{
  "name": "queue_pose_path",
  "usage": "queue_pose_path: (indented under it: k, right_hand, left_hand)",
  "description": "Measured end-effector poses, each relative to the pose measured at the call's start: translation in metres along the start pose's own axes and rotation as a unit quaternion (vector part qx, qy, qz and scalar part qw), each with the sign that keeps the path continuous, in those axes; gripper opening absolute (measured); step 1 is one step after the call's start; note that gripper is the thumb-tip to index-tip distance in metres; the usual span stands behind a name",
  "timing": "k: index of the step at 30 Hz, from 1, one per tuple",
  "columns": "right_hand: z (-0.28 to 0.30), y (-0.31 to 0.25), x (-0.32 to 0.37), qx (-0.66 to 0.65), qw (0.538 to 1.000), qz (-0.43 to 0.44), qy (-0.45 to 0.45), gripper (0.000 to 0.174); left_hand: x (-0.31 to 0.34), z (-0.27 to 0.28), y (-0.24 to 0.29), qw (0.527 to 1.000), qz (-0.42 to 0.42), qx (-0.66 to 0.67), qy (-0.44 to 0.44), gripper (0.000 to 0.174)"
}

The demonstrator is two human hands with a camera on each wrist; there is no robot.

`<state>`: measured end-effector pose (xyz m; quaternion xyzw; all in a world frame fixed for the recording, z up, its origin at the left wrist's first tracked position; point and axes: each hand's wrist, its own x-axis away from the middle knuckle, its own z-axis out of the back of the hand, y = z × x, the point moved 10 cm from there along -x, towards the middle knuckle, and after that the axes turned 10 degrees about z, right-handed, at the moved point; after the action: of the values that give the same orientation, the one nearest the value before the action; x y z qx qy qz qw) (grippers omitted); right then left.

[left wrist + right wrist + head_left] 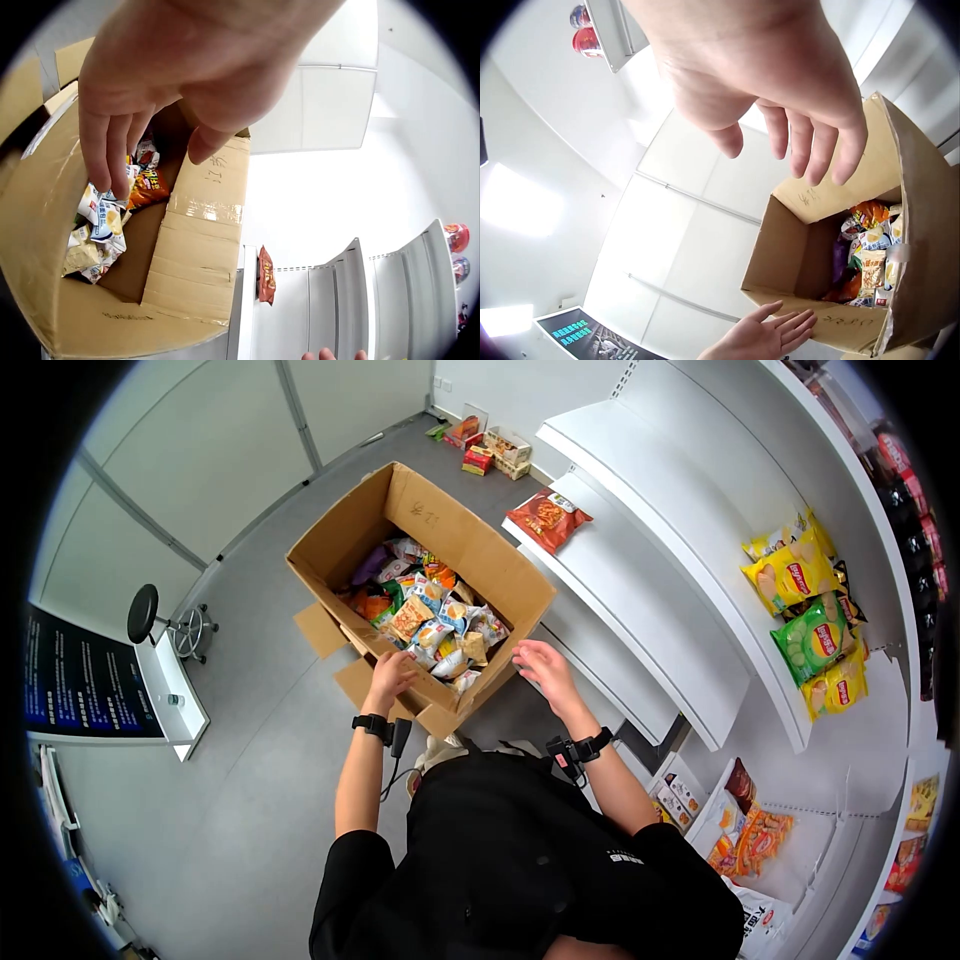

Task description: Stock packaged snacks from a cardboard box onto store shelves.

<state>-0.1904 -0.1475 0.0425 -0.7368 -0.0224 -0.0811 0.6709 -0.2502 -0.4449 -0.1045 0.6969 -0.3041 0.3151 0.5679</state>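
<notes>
From the head view, I see the person's left hand (pixel 393 675) at the cardboard box's (pixel 470 540) near long rim, fingers loosely bent and gripping nothing; whether it touches the rim I can't tell. The right hand (pixel 545 668) is relaxed and empty too, just beside the box's right-hand short edge. The box is open-topped on the grey floor (pixel 260 760), flaps (pixel 320 630) folded out, with crumpled snack bags (pixel 410 618) in white, orange, green and purple heaped inside, lying well below the rim. A red snack bag (pixel 548 520) lies at the far end of a white shelf (pixel 615 580), near its front edge. In the left wrist view, the left hand's fingers point down above the box, thumb apart. In the right wrist view, the right hand's fingers hang slightly spread, holding nothing, while the left shows an open palm by the box's rim.
</notes>
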Motion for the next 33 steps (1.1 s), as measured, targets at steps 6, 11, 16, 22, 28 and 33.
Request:
queue_pose_path:
  k: [6,11,16,22,28,33]
  right_hand:
    - [-0.005,0.016,-0.004,-0.004,0.999,-0.034,0.016,0.035]
    - [0.0,0.039,-0.013,-0.008,0.997,-0.07,0.026,0.032]
    - [0.006,0.058,-0.033,-0.004,0.996,-0.087,0.027,0.032]
    - [0.022,0.074,-0.084,0.003,0.992,-0.117,0.057,0.031]
    - [0.061,0.084,-0.141,0.106,0.984,-0.097,0.11,0.031]
    - [0.088,0.093,-0.174,0.114,0.972,-0.167,0.121,0.036]
  left_hand:
    - [-0.01,-0.002,0.001,0.998,0.014,0.033,-0.046,0.051]
    - [-0.017,-0.004,0.003,0.996,0.029,0.034,-0.071,0.066]
    - [-0.018,-0.004,0.003,0.997,0.041,0.03,-0.066,0.066]
    - [-0.022,-0.013,0.004,0.994,0.101,0.032,-0.04,0.042]
    - [-0.068,-0.026,-0.013,0.982,0.182,0.042,-0.017,0.071]
    - [-0.108,-0.05,-0.028,0.968,0.227,0.104,-0.016,0.071]
